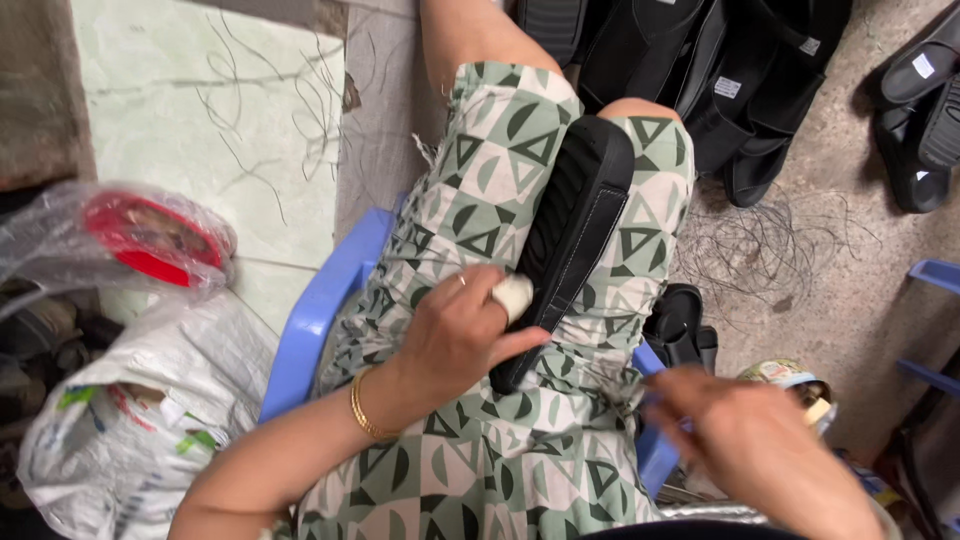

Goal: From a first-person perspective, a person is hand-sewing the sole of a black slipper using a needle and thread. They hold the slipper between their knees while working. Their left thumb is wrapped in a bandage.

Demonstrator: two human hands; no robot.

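Head view, looking down at a lap in green-and-white patterned fabric (480, 220), seated on a blue plastic chair (320, 300); black rubber sandal with a stitched strap (570, 240) lying lengthwise along the thigh, sole ridges up, toe end towards the knee; left hand (455, 335), gold bangle at the wrist and a white wrap on one finger, closed over the sandal's near end, thumb against its edge, pinning it to the leg; right hand (745, 440) blurred, low at the right, well apart from the sandal, grip impossible to tell; a round tin (790, 380) just beyond it on the floor. Best handled, by judgement, with the sandal kept pressed flat and steady against the thigh, fingers clear of the stitched strap. Elsewhere: more black sandals (740, 90) piled on the concrete, loose dark threads (770, 250) scattered beside them, a crumpled white plastic sack (130, 420) and a red-lidded container in clear wrap (150, 235) at the left.
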